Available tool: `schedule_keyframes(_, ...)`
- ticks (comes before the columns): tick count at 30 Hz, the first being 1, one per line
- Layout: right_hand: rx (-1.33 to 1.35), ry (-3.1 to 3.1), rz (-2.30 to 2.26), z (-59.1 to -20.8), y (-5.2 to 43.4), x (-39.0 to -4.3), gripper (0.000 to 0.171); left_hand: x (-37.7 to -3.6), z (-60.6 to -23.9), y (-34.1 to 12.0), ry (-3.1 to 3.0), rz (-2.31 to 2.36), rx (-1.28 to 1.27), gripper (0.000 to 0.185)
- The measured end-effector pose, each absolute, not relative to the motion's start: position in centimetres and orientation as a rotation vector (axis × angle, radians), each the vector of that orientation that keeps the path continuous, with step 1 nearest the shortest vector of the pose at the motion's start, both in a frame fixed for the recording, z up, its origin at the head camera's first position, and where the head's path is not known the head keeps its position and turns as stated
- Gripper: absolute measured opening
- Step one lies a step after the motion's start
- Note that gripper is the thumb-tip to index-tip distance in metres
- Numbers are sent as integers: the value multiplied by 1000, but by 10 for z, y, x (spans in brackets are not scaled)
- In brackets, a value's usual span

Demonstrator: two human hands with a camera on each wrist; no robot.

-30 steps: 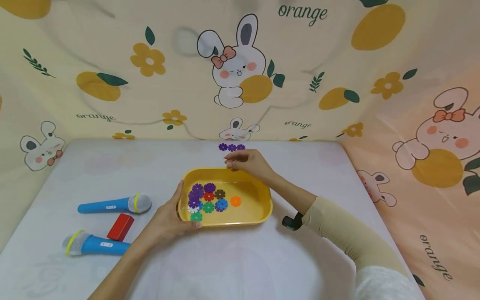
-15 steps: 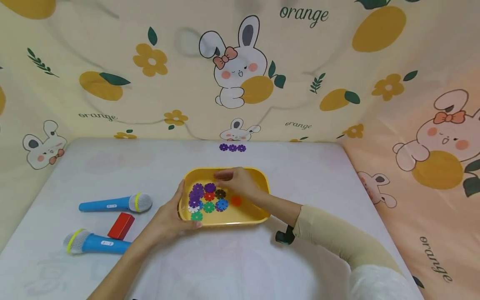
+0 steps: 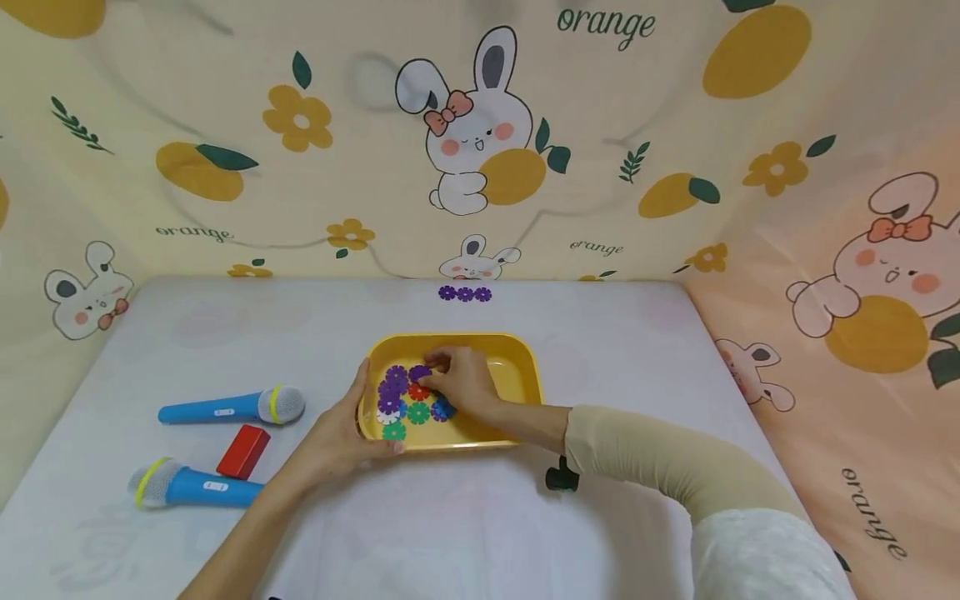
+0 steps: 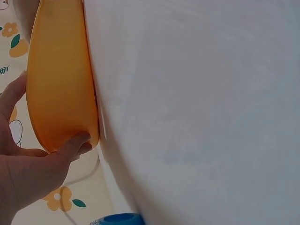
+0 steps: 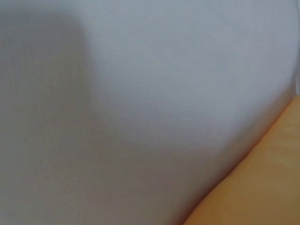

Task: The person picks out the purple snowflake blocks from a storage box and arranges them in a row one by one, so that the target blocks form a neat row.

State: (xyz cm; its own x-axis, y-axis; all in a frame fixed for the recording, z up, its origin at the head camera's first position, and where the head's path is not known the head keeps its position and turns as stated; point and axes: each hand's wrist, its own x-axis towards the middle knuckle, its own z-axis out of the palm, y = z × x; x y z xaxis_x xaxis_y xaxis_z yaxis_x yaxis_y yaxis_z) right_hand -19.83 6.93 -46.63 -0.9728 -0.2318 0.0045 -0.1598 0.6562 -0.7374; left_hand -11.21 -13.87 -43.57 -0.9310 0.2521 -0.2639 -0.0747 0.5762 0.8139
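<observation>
My left hand (image 3: 335,442) grips the left end of a yellow plastic tray (image 3: 517,354), with the thumb along its front wall. In the left wrist view the fingers of that hand (image 4: 42,164) spread against the tray's outer wall (image 4: 61,84). Inside the tray my right hand (image 3: 465,383) reaches down, thumb and forefinger at a purple snowflake disc (image 3: 418,372); whether they pinch it I cannot tell. Several notched discs lie around it: purple ones (image 3: 390,390), a red disc (image 3: 417,392), a green disc (image 3: 418,412) and a blue disc (image 3: 442,409), partly covered by the hand.
Three purple discs (image 3: 465,294) stand in a row at the table's far edge. To the left lie two blue toy microphones, an upper microphone (image 3: 217,411) and a lower microphone (image 3: 202,487), with a red block (image 3: 243,452) between them. Printed cloth hangs behind the table.
My right hand has come from beyond the tray's back rim, near the purple row, down into the tray among the discs. The left hand and tray stay put.
</observation>
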Motion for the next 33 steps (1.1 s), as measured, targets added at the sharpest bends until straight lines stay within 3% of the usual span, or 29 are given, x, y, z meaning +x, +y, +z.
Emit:
schedule_keyframes(20,-397,2652,-1317,-463,74,-200,12,-112,-434,-140,2455,1282,123,127)
schedule_keyframes(33,-334,2314,-1527,-420,110,-225,18,-112,-436,-136,2433,1277,97,125)
